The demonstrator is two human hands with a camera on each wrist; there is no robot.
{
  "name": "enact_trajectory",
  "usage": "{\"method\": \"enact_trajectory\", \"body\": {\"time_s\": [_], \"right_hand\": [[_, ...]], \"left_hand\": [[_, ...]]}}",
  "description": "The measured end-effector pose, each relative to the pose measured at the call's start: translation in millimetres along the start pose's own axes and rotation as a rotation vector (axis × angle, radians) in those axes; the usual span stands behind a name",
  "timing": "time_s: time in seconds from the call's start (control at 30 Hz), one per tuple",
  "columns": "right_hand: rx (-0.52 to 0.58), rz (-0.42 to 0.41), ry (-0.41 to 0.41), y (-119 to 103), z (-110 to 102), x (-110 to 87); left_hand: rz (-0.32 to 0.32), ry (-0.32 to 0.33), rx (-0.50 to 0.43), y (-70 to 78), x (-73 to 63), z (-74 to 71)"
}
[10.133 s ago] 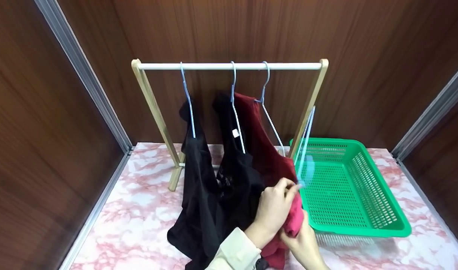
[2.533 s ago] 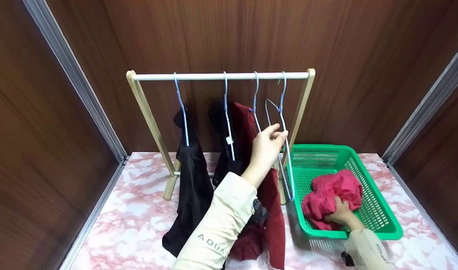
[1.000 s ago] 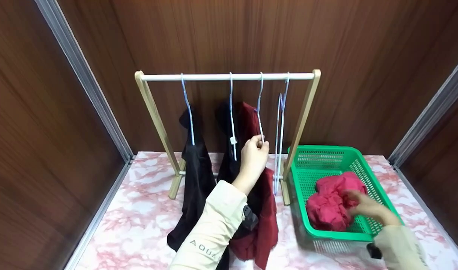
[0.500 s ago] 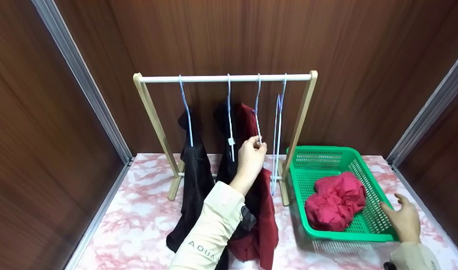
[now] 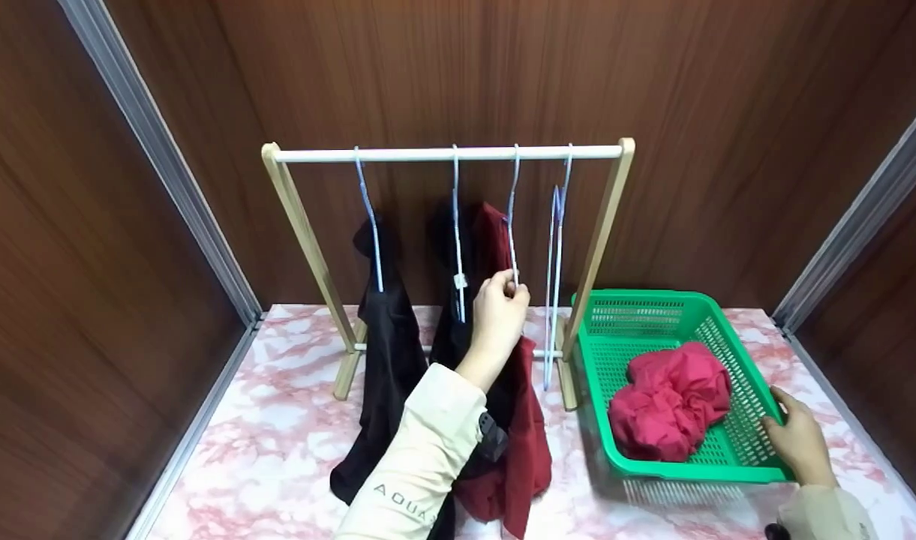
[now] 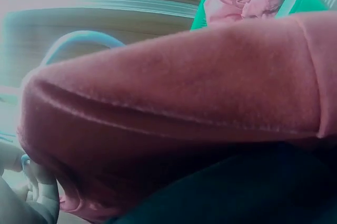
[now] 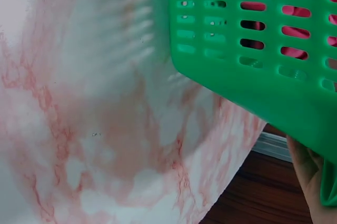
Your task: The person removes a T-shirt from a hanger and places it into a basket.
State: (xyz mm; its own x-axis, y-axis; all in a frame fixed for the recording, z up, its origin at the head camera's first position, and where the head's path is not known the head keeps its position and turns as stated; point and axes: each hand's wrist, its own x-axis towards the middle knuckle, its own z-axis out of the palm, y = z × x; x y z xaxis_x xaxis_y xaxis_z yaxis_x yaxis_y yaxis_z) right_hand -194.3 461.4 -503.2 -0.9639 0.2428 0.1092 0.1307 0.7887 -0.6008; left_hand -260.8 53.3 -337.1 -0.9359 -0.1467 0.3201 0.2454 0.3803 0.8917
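Note:
My left hand [image 5: 499, 315] pinches the lower arm of a pale blue hanger [image 5: 512, 244], third from the left on the rack. A dark red garment [image 5: 527, 442] hangs from that hanger; it fills much of the left wrist view as a broad fold of cloth [image 6: 184, 76]. My right hand [image 5: 803, 442] grips the right rim of the green basket [image 5: 701, 472], thumb on the inner side. In the right wrist view the fingers [image 7: 308, 174] reach under the rim. A crumpled pinkish-red garment [image 5: 671, 401] lies inside the basket.
The wooden rack [image 5: 450, 155] stands at the centre. Two black garments hang to the left, one on the leftmost hanger [image 5: 367, 202]. A bare hanger [image 5: 557, 292] hangs at the right end. Brown panels [image 5: 442, 75] enclose the back and sides.
The pinkish-red garment went from my hands into the basket, and a bare hanger now hangs on the rack. My left hand moved to the third hanger; my right released the garment and took the rim.

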Motion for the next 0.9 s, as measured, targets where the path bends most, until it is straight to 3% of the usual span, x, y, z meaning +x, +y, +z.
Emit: {"method": "enact_trajectory", "body": {"time_s": [0.27, 0.9], "right_hand": [[-0.003, 0.007, 0.001, -1.4, 2.0, -1.2], [-0.009, 0.017, 0.001, -1.0, 0.8, -0.2]], "left_hand": [[0.046, 0.006, -0.035, -1.2, -1.0, 3.9], [0.075, -0.002, -0.081, -4.9, -0.9, -1.3]]}}
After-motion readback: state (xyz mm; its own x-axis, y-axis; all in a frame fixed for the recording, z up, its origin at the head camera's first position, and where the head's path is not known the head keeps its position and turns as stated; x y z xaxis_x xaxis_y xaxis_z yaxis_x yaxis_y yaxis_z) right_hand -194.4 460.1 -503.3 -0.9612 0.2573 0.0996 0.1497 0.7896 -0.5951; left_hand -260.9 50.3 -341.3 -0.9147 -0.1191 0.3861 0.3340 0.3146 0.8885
